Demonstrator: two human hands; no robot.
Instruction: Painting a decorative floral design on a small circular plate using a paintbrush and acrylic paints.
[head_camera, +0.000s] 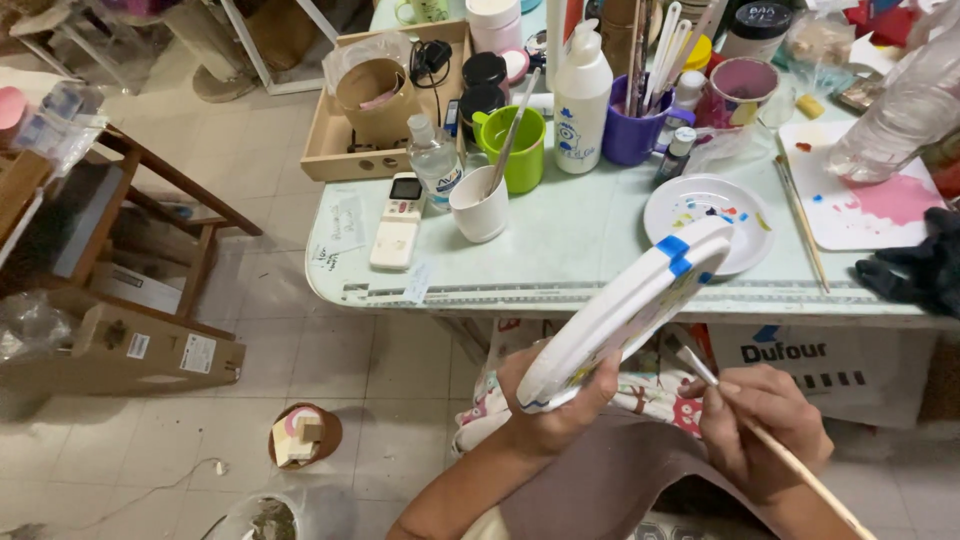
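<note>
**White panel tilted in the left hand, brush at its lower side**

White panel (625, 315), rounded at the corners and wrapped near the upper end with blue tape (673, 254), held up at a slant in front of the counter (560, 250), lower end nearest the body. Gripped at that lower end by the left hand (555, 400), fingers curled round the edge and thumb over the rim. Painted face turned down and right, only slivers of colour showing. Thin paintbrush (760, 432) pinched in the right hand (765, 430), pale wooden handle running down to the right, bristle tip up just beside the panel's underside; contact too small to tell.

Behind, on the pale green counter: round white palette (745, 215) dotted with paint, partly hidden by the panel's top end. Left of it a white cup (479, 205) with a brush handle leaning out, then a lime green mug (520, 150), a white squeeze bottle (582, 100) and a purple cup (630, 130) full of brushes. White remote control (398, 220) near the front left edge, beside a small clear bottle (436, 160). Cardboard tray (340, 130) at the back left. White board smeared with pink paint (870, 200) at the right, clear plastic bottle (900, 110) lying over it, dark cloth (915, 265) at the far right edge.

Tiled floor (300, 360) below, with a long cardboard box (130, 350) at the left.
</note>
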